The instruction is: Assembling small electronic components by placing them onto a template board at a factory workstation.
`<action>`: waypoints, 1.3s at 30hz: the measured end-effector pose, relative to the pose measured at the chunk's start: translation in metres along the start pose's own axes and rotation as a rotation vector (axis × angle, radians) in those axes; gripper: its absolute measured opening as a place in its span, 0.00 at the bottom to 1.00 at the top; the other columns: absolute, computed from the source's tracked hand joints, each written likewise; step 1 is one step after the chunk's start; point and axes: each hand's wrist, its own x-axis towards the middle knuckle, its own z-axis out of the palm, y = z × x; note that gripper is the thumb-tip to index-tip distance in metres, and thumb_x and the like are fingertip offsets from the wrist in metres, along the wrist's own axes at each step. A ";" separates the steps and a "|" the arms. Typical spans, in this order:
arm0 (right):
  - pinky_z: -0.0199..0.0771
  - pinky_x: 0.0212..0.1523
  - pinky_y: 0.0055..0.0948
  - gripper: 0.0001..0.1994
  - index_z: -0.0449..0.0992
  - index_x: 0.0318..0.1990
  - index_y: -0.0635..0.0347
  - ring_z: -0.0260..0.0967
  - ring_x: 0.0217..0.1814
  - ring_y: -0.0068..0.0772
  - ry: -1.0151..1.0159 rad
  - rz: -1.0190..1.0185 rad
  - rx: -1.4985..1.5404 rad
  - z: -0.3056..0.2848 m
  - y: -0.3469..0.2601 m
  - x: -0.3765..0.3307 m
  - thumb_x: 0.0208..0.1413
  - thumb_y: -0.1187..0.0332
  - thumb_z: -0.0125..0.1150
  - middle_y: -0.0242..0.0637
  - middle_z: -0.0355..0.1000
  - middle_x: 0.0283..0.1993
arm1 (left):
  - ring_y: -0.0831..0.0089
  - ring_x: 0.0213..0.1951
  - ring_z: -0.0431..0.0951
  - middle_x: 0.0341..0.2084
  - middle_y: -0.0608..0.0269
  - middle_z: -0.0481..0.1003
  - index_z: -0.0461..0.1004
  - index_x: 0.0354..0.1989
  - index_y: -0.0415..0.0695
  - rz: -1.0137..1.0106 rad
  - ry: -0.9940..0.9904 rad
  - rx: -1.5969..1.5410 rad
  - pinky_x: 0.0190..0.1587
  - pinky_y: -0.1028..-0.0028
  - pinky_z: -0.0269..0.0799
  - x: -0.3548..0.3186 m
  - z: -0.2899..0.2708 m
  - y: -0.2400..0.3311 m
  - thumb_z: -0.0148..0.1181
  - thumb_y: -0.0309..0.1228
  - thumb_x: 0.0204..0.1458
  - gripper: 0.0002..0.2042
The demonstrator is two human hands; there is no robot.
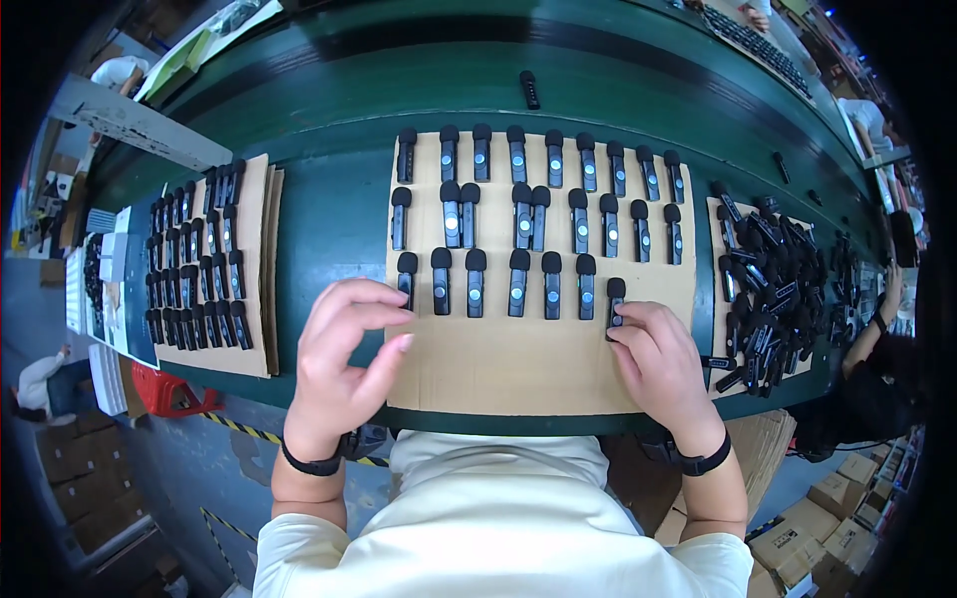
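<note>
Several small black clip-on microphones with foam tops stand out in three rows on a brown cardboard sheet (498,379) in front of me. My right hand (660,357) is closed, thumb and fingers pinching the lower end of a microphone (616,291) at the right end of the nearest row. At that row's left end, my left hand (344,351) has its thumb and curved fingers apart, with nothing between them. Its fingertips are close to the leftmost microphone (407,271), whose lower part they partly cover. Most microphones show a small glowing spot on the front.
To the left lies a stack of cardboard (261,299) bearing more rows of microphones. A jumbled heap of microphones (773,289) lies to the right. One single microphone (529,90) lies on the green surface beyond. At the right edge, another person's arm (865,339) reaches in.
</note>
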 end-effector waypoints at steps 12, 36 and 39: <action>0.74 0.46 0.38 0.11 0.75 0.39 0.62 0.72 0.46 0.45 -0.019 0.030 -0.084 0.001 0.005 0.010 0.45 0.80 0.65 0.44 0.70 0.50 | 0.60 0.41 0.77 0.37 0.54 0.77 0.76 0.34 0.37 0.025 0.023 0.043 0.46 0.68 0.72 0.050 -0.032 -0.024 0.63 0.20 0.47 0.06; 0.75 0.42 0.33 0.16 0.71 0.44 0.63 0.72 0.44 0.42 0.077 0.198 0.233 -0.050 0.019 -0.012 0.45 0.84 0.61 0.49 0.66 0.56 | 0.59 0.48 0.75 0.44 0.55 0.75 0.75 0.46 0.42 0.172 -0.450 0.324 0.52 0.66 0.72 0.273 0.056 -0.188 0.62 0.27 0.52 0.12; 0.75 0.42 0.33 0.16 0.71 0.44 0.63 0.72 0.43 0.41 0.071 0.240 0.235 -0.048 0.015 -0.022 0.46 0.84 0.61 0.49 0.66 0.56 | 0.57 0.49 0.74 0.46 0.54 0.74 0.75 0.46 0.44 0.301 -0.432 0.322 0.53 0.64 0.72 0.268 0.066 -0.203 0.62 0.28 0.52 0.12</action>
